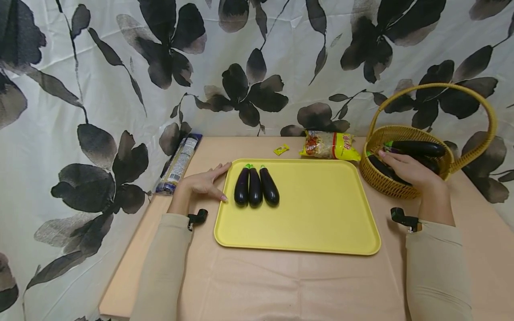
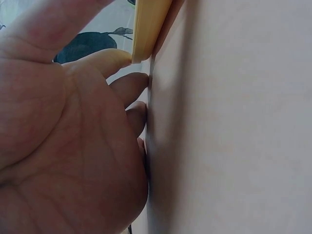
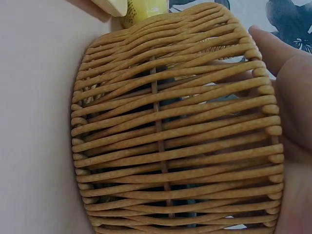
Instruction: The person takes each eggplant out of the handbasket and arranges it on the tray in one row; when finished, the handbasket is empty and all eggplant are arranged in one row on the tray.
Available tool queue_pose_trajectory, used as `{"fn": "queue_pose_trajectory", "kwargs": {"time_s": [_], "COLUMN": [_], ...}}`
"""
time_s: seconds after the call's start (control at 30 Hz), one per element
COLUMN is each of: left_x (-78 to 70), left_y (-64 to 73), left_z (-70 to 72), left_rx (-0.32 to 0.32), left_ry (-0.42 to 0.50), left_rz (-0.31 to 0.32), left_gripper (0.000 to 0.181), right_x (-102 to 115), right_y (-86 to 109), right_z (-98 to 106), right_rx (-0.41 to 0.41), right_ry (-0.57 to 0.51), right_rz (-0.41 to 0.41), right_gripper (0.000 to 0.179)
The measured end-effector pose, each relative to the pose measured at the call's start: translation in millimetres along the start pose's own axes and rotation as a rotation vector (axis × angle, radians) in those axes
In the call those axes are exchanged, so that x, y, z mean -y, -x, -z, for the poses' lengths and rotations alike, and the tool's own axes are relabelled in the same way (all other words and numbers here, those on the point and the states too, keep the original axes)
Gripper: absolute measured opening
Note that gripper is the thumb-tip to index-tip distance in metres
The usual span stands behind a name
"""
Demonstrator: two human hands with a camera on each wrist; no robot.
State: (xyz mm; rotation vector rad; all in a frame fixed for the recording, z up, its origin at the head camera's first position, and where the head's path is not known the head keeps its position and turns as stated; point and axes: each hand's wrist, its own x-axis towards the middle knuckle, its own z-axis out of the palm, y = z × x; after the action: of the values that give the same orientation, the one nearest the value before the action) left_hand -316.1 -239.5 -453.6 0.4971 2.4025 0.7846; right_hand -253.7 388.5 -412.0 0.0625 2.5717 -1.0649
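Three dark eggplants (image 1: 255,187) lie side by side at the left end of a yellow tray (image 1: 321,209), green stems toward the back. At the tray's left edge, my left hand (image 1: 202,183) rests with spread fingers, its thumb tip at the rim. In the left wrist view the palm shows beside the tray's edge (image 2: 146,34). My right hand (image 1: 411,171) reaches over the near rim of a wicker basket (image 1: 393,189), among more eggplants (image 1: 417,147). The basket's wall partly hides its fingers in the right wrist view; I cannot tell whether they grip an eggplant.
Behind the tray lie a yellow-and-clear food bag (image 1: 331,145) and a small yellow packet (image 1: 281,150). A blue-ended clear package (image 1: 180,162) lies at the table's left edge. The basket's tall handle (image 1: 491,120) arches over its right side. A floral cloth (image 1: 241,53) hangs behind the table.
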Motion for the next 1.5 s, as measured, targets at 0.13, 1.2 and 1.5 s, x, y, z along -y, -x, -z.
{"fn": "queue_pose_trajectory", "kwargs": {"time_s": [0.13, 1.2, 1.5], "left_x": [0.7, 1.2, 0.0], "left_y": [0.0, -1.6, -0.9], "left_z": [-0.3, 0.4, 0.7], "left_rx": [-0.001, -0.003, -0.006], "left_ry": [-0.002, -0.016, -0.008], "left_rz": [-0.003, -0.011, -0.010], "left_gripper": [0.138, 0.137, 0.138], "right_x": [-2.0, 1.7, 5.8], "right_y": [-0.9, -0.1, 2.8], "right_z": [0.6, -1.3, 3.2], "right_rx": [0.006, -0.037, -0.118], "right_ry": [0.002, 0.084, -0.051], "right_rz": [-0.009, 0.072, 0.122], "right_gripper": [0.106, 0.072, 0.065]}}
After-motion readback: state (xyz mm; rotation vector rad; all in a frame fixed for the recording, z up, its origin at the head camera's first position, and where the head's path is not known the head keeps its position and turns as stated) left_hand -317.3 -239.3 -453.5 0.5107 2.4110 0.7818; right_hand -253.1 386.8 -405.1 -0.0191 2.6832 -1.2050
